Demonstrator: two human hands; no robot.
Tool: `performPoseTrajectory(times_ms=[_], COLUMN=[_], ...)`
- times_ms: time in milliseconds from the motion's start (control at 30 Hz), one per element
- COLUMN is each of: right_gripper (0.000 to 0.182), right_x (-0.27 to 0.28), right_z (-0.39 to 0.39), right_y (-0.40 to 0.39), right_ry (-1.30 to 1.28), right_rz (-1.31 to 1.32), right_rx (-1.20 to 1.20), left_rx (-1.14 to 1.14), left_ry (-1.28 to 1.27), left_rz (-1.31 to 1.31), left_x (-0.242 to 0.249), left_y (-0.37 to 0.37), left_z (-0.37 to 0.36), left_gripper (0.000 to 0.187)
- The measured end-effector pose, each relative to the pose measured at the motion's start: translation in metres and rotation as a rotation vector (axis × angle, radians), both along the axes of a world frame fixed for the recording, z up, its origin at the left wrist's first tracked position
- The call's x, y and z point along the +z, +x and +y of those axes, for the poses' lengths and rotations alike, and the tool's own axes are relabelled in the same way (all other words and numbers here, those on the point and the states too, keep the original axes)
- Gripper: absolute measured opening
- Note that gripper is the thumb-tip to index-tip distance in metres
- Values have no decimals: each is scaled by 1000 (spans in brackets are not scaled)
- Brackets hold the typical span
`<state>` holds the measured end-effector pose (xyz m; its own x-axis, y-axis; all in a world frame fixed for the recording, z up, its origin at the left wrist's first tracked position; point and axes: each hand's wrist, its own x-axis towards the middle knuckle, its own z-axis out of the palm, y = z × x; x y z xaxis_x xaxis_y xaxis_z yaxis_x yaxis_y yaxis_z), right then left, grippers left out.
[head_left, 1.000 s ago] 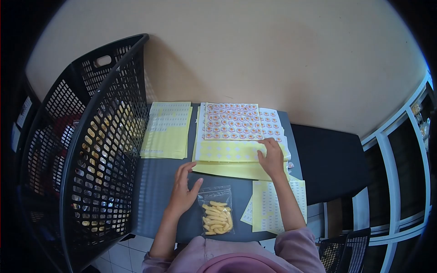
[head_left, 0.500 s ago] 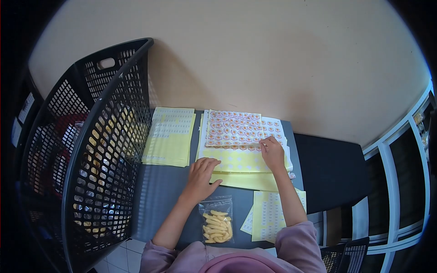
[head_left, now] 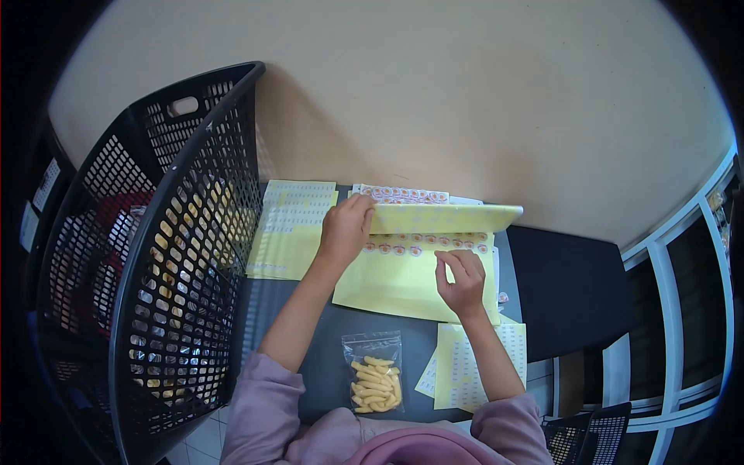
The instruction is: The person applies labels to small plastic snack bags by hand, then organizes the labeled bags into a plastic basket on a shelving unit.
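My left hand (head_left: pixel 346 232) grips the left edge of a yellow-backed sticker sheet (head_left: pixel 465 217), raised and folded back toward the wall. Beneath it lies another sticker sheet (head_left: pixel 403 287), with rows of small round orange-and-white stickers at its top and bare yellow backing below. Over this lower sheet hovers my right hand (head_left: pixel 463 283), thumb and fingertips drawn together; whatever they pinch, if anything, is too small to make out. A clear zip bag (head_left: pixel 375 376) of pale yellow, finger-shaped snack pieces rests on the grey table near my body.
A tall black mesh basket (head_left: pixel 186 155) holding several packed bags stands at the left. Yellow label sheets (head_left: pixel 288 252) lie beside it, with more label sheets (head_left: pixel 473 364) at the front right. A black surface (head_left: pixel 570 294) adjoins the table's right side.
My left hand has moved up to the far part of the sheets and a sheet is now lifted and folded back. My right hand has come down slightly toward me.
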<state>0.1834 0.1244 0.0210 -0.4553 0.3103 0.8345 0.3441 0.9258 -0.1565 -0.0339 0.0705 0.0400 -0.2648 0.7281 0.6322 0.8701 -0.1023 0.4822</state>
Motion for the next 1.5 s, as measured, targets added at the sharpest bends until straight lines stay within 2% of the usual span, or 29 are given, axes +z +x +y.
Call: performPoseTrajectory(times_ms=[33,133,167,233,300,367,400,467,633,733,800,933,1100,1333,1433,1500], right_gripper=[17,20,20,24,26,22,22,21,15,10,8,7,10,11,10,8], right_x=[-8,-25,-28,-33,-37,-42,-45,-53,-53,-56,-60,-66,-61,-67,-67,-70], right_z=[5,17,21,28,35,43,45,47,42,42,40,34,30,44,45,47], right_y=[1,3,3,-2,-9,-18,-20,-24,-31,-37,-43,-47,-38,-20,-15,-11], right_ry=[3,-598,-595,-692,-702,-862,-855,-667,-535,-663,-779,-722,-894,-921,-1011,-1048], right_rz=[1,-96,-95,-234,-287,-277,-280,-332,-342,-275,-203,-122,11,-36,-66,-52], right_rx=[-4,-99,-103,56,45,-19,-20,-62,-96,-89,-213,-221,-78,110,133,240], left_rx=[46,65,86,143,204,293,294,371,388,376,363,370,358,368,368,365], left_ry=[-26,-35,-77,-30,19,118,124,172,212,208,205,208,196,197,190,190], left_rz=[-10,-34,-50,-5,41,36,32,66,78,62,62,55,57,61,58,57], left_x=[2,-6,-9,-20,-33,-44,-49,-58,-79,-83,-84,-84,-83,-87,-86,-85], left_y=[-1,-6,-6,-3,1,6,6,6,0,0,0,-2,-1,-2,-2,-2], left_z=[2,4,4,7,9,14,18,25,36,37,38,38,38,40,40,40], left_gripper=[7,11,13,13,14,14,14,15,14,14,14,13,13,13,13,13])
